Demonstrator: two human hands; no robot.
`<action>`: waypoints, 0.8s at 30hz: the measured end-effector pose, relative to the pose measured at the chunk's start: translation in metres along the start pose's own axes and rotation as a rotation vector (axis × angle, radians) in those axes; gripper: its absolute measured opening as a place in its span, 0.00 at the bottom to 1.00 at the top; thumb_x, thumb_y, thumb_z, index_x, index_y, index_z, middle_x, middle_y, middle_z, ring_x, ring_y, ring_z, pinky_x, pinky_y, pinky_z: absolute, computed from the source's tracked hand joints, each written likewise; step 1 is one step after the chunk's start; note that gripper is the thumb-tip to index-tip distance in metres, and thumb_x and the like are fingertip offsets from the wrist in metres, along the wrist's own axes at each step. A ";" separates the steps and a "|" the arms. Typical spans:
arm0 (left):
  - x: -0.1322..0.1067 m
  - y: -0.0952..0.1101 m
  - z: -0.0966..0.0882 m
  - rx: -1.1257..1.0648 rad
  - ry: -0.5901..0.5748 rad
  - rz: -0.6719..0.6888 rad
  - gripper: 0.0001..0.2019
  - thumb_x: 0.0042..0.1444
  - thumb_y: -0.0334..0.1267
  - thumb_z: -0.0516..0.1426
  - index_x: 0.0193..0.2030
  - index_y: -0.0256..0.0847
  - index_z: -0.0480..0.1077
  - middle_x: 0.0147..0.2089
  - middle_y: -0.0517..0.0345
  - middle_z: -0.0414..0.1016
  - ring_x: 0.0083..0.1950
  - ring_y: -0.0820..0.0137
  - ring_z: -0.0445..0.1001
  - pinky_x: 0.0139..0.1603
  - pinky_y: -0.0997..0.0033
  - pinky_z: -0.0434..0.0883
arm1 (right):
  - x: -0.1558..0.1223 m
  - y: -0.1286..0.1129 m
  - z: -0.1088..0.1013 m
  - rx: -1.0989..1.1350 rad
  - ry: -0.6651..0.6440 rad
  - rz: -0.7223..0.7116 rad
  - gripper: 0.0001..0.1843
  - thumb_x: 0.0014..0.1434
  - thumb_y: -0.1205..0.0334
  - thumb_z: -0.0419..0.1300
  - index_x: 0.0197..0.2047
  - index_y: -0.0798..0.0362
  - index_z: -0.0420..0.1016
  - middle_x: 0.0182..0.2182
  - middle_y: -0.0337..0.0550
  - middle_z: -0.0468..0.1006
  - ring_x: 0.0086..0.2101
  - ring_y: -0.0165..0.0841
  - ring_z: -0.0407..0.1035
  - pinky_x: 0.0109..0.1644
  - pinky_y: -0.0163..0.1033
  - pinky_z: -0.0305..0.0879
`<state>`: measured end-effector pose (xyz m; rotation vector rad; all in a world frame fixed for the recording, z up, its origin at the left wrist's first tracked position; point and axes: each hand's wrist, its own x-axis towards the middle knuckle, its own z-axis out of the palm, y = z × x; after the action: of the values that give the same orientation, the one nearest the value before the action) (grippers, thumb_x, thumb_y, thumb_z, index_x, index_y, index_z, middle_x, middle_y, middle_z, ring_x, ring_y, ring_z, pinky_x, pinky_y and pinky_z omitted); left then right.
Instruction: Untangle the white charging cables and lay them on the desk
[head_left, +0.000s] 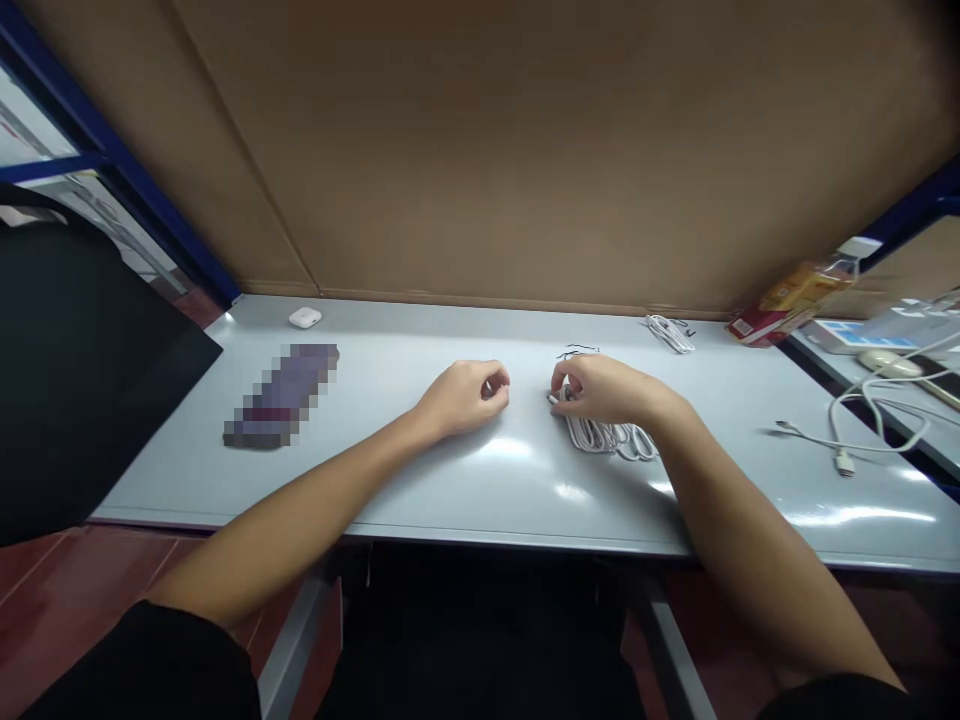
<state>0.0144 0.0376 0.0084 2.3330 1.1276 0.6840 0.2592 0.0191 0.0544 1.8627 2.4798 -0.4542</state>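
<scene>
A white cable, gathered in several loops, lies on the grey tabletop under my right hand. That hand is closed, its thumb and fingers pinching one end of the cable. To the left, over the middle of the table, my left hand is curled with thumb and fingertips together. Whether anything small sits in that pinch is hidden. Thin black ties lie just behind my right hand.
A second coiled white cable lies at the back right, near a bottle with a red and yellow label. A loose white cable trails over the right edge. At left are a white earbud case and a blurred-out phone-like object.
</scene>
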 end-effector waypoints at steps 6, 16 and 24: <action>0.003 -0.013 -0.010 0.208 0.094 -0.115 0.19 0.66 0.43 0.54 0.60 0.40 0.73 0.68 0.45 0.69 0.70 0.55 0.67 0.71 0.53 0.65 | 0.010 -0.035 0.034 0.128 0.539 -0.163 0.24 0.68 0.48 0.58 0.61 0.53 0.75 0.59 0.59 0.74 0.59 0.51 0.69 0.61 0.57 0.67; 0.002 -0.011 0.004 0.356 -0.273 -0.265 0.32 0.74 0.49 0.36 0.81 0.46 0.46 0.84 0.51 0.38 0.83 0.47 0.35 0.78 0.32 0.36 | 0.022 -0.067 0.083 -0.074 0.208 -0.084 0.37 0.75 0.54 0.35 0.79 0.66 0.49 0.77 0.61 0.49 0.75 0.55 0.43 0.76 0.64 0.42; 0.001 -0.010 0.002 0.356 -0.272 -0.252 0.32 0.74 0.49 0.36 0.81 0.45 0.47 0.84 0.50 0.38 0.83 0.45 0.35 0.78 0.32 0.37 | 0.022 -0.067 0.074 -0.047 0.118 -0.048 0.37 0.75 0.52 0.35 0.80 0.63 0.44 0.79 0.54 0.44 0.76 0.53 0.38 0.77 0.62 0.39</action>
<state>0.0102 0.0436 0.0011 2.4094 1.4721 0.0737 0.1776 0.0059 -0.0057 1.8692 2.5901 -0.2923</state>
